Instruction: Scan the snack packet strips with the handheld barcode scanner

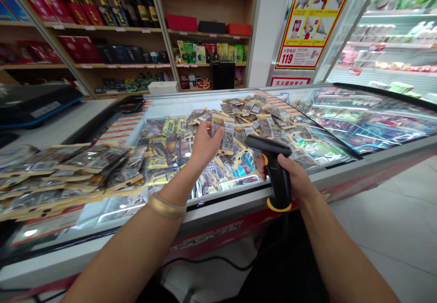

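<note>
My left hand (206, 142) pinches a small clear snack packet (223, 132) with a tan edge and a printed label, held over the freezer's glass top. In my right hand (290, 171) is a black barcode scanner (278, 175) with yellow trim, my fingers wrapped round its handle. The scanner's head tilts towards the packet, a little apart from it. Many similar packets (266, 125) lie loosely spread on the glass beyond my hands. Another stack of packets (85, 171) is piled at the left.
A chest freezer (235, 192) with frozen goods under its glass stretches across the view. The scanner's cable (211, 258) hangs below the front rim. A black device (37, 102) stands on the left counter. Shelves (205, 32) of boxes and bottles line the back; a lit cooler (396, 43) is at right.
</note>
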